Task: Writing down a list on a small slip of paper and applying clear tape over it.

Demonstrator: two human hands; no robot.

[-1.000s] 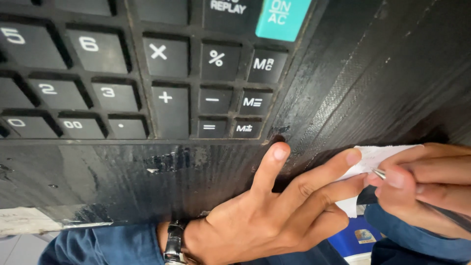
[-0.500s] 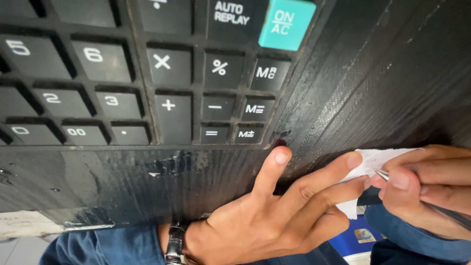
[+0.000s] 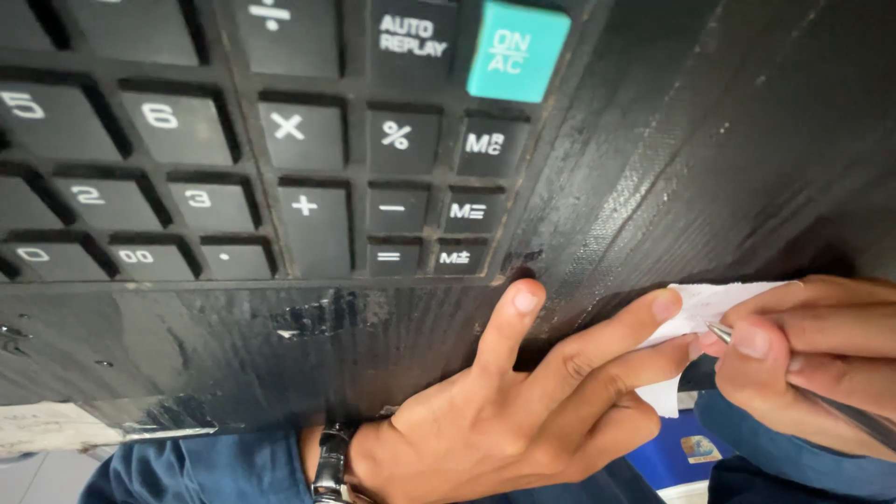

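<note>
Left hand (image 3: 485,425) pinning white paper slip (image 3: 695,313) on black tabletop (image 3: 709,149), grip open; right hand (image 3: 803,359) pinching pen (image 3: 723,331) tip-down on it; writing underway, marks hidden.

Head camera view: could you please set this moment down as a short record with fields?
Surface: black, scuffed wooden table
Calculator: large black calculator lying on the table, with one teal key
Left hand: left hand wearing a wristwatch, fingers pressing a small white slip of paper at the table edge
Right hand: right hand holding a pen, tip on the paper
Clothing: blue trousers below the table edge
</note>
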